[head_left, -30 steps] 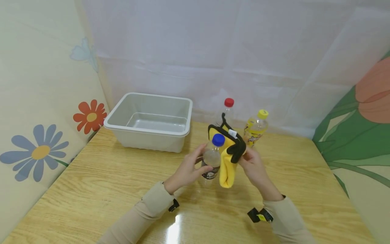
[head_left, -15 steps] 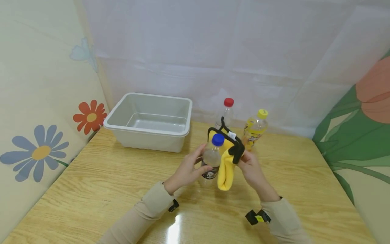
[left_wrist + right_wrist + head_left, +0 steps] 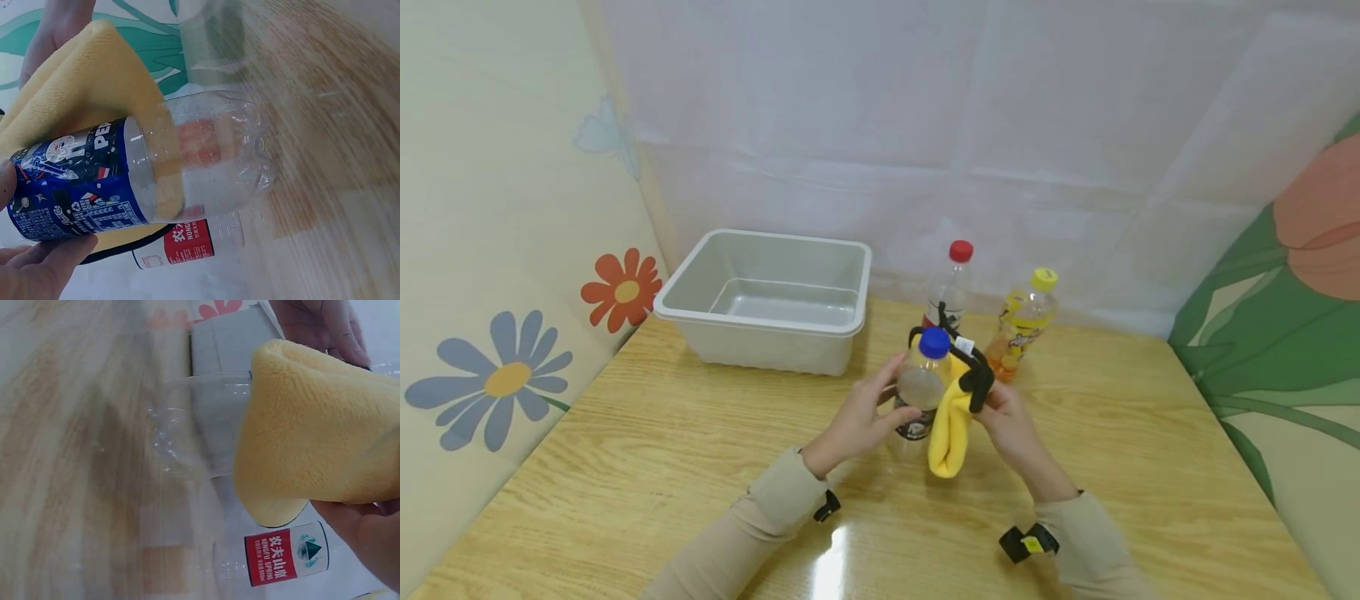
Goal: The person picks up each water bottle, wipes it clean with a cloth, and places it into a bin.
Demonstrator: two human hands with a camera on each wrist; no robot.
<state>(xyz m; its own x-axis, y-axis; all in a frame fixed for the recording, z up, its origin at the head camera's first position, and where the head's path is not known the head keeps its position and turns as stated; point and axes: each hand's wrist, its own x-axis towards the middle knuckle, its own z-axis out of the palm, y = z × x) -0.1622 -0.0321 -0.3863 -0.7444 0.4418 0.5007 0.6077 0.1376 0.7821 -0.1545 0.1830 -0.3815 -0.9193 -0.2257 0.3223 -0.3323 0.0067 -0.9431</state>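
My left hand (image 3: 861,418) grips a clear plastic Pepsi bottle (image 3: 920,387) with a blue cap. Its dark blue label (image 3: 78,181) and see-through lower part show in the left wrist view, with thumb and fingers around the label. My right hand (image 3: 1017,427) holds a folded yellow cloth (image 3: 950,440) with black edging and a white tag. That cloth lies along the bottle's right side, overlapping it in the head view. In the right wrist view the plush cloth (image 3: 312,431) hides most of the bottle, with my right fingers under its edge.
A grey plastic bin (image 3: 775,346) stands at the back left of the wooden table (image 3: 662,467). Behind the cloth stands a red-capped water bottle (image 3: 951,287). To its right is a yellow-capped bottle (image 3: 1028,317) with orange liquid. A white sheet (image 3: 820,100) hangs behind.
My right hand and the cloth have moved down and slightly left along the bottle, uncovering more of the red-capped bottle. My left hand and the Pepsi bottle have stayed nearly still.
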